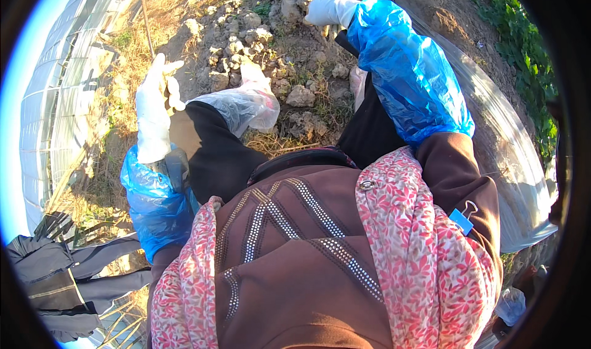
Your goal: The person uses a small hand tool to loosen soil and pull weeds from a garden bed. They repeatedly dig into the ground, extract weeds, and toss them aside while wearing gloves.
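Observation:
My left hand (159, 102), in a white glove with a blue plastic sleeve below it, is raised at the left with its fingers apart and nothing in them. At the top right is my right hand (330, 16), also white-gloved, with a blue plastic sleeve cover (406, 67) over the forearm. Its fingers are partly hidden and bent beside a dark, bar-like piece (345, 43); whether they grip it is unclear. Between my legs lie clods of dry soil (301, 96). A clear plastic bag (244, 106) wraps my foot on the left.
Clear plastic sheeting (503, 164) curves along the right, with green leafy plants (521, 48) beyond. A film-covered greenhouse frame (51, 104) stands at the left, near a thin upright stick (147, 21). Dark clothes (51, 275) hang at the lower left.

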`<state>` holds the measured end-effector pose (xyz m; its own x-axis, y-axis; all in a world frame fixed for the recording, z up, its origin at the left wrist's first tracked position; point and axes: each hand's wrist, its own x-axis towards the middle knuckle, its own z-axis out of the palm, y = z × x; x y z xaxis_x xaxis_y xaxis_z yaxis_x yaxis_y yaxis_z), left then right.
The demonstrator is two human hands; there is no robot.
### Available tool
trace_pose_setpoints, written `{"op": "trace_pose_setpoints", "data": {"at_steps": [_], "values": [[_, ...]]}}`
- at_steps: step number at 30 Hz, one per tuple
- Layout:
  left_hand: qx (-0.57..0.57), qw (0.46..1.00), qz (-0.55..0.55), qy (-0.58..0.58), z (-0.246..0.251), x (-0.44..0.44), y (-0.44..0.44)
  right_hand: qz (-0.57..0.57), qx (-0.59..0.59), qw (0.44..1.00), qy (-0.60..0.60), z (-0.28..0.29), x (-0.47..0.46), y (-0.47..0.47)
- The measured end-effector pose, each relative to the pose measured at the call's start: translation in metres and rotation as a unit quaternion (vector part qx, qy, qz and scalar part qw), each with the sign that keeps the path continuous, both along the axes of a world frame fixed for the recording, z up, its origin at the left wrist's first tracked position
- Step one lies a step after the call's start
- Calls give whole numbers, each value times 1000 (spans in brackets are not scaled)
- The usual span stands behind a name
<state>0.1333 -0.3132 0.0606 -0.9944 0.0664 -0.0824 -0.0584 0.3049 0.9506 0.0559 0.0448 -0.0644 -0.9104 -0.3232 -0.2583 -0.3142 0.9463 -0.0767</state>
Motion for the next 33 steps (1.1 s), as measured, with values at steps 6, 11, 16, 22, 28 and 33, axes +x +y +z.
{"op": "trace_pose_setpoints", "data": {"at_steps": [6, 11, 16, 22, 28, 33], "values": [[-8, 999, -13, 33, 18, 3, 3, -1, -3, 1000, 4, 3, -9, 1], [-24, 998, -30, 51, 23, 5, -4, -3, -13, 1000, 5, 2, -16, -1], [-61, 998, 24, -5, -1, -7, -38, -12, -32, 999, -18, 3, -19, -7], [22, 992, 60, -112, -37, -40, -135, -100, -115, 985, -86, 28, -12, -11], [-101, 973, 138, -157, -59, -102, -266, -137, -223, 965, -27, 126, -4, -20], [-99, 949, 200, -223, -173, -119, -315, -150, -160, 976, -16, 149, -28, -68]]}}
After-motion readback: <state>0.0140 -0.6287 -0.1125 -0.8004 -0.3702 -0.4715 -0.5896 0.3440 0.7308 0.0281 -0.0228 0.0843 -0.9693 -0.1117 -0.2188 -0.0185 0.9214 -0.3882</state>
